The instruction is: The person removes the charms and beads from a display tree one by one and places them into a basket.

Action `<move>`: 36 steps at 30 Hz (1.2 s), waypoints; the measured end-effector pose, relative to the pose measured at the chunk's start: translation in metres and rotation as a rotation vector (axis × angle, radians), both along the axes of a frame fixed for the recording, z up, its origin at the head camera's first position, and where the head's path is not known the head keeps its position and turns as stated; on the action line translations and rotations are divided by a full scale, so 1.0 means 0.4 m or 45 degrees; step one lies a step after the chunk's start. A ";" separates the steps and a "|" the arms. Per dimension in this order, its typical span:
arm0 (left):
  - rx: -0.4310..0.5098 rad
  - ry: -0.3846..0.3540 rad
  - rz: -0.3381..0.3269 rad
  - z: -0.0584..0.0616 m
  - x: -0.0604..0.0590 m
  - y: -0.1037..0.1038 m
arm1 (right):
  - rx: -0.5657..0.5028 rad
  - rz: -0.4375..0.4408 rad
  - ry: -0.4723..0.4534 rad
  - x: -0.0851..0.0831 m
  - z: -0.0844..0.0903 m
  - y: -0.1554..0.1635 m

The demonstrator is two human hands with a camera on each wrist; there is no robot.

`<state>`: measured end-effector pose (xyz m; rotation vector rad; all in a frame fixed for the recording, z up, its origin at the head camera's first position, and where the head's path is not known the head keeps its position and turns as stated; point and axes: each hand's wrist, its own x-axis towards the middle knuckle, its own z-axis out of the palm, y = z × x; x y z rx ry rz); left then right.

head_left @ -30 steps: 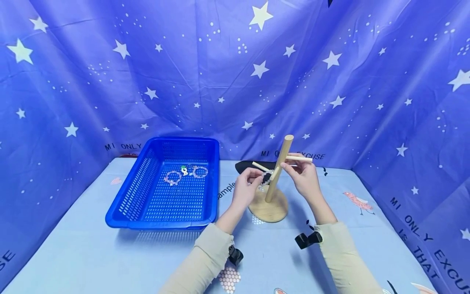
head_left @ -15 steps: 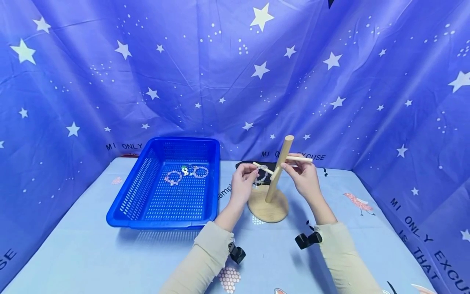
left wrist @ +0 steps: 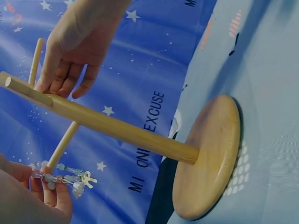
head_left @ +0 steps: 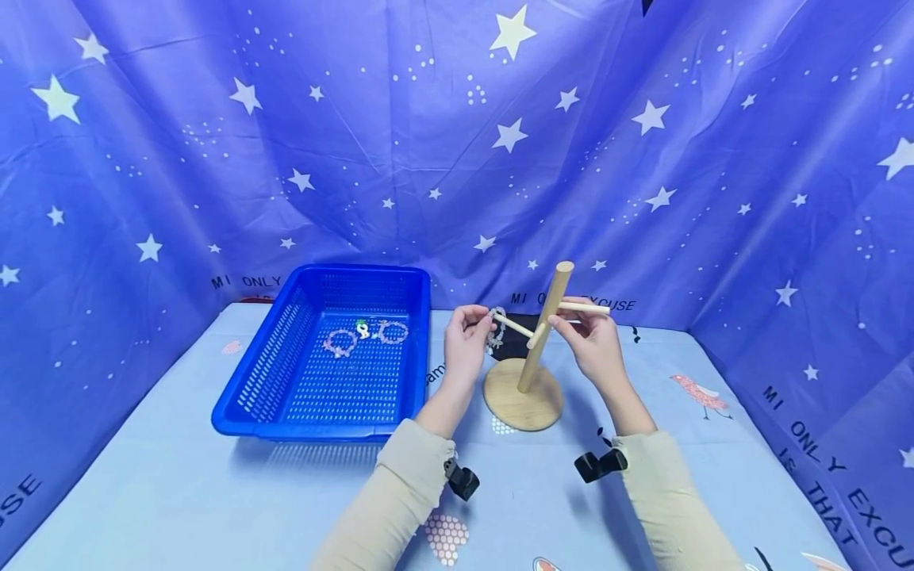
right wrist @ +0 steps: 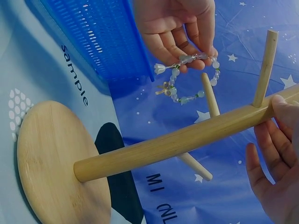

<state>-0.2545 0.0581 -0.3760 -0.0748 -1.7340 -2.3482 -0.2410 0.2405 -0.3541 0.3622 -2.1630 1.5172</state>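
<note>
My left hand (head_left: 466,342) pinches a beaded bracelet (right wrist: 215,72) of pale translucent beads between thumb and fingers. A white flower charm and a gold bow charm hang from it. In the right wrist view, the bracelet's loop overlaps the tip of a thin peg (right wrist: 210,95) on the wooden stand (right wrist: 154,147). The stand has a round base (head_left: 524,406), an upright post and several side pegs. My right hand (head_left: 598,345) holds the post high up, thumb in front, beside another peg (head_left: 589,308).
A blue perforated basket (head_left: 236,428) stands to the left, with two beaded bracelets (head_left: 341,342) and a small white-and-green piece (head_left: 362,328) inside. The table has a light blue printed cloth (head_left: 171,476); a starry blue curtain (head_left: 400,159) hangs behind.
My left hand has moved leftward and slightly up with the bracelet, from close by the post out to the peg's tip. My right hand stays on the post.
</note>
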 end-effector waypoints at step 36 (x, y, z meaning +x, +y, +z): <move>-0.110 0.063 0.078 0.153 -0.038 -0.200 | -0.050 -0.008 -0.012 0.003 0.001 -0.002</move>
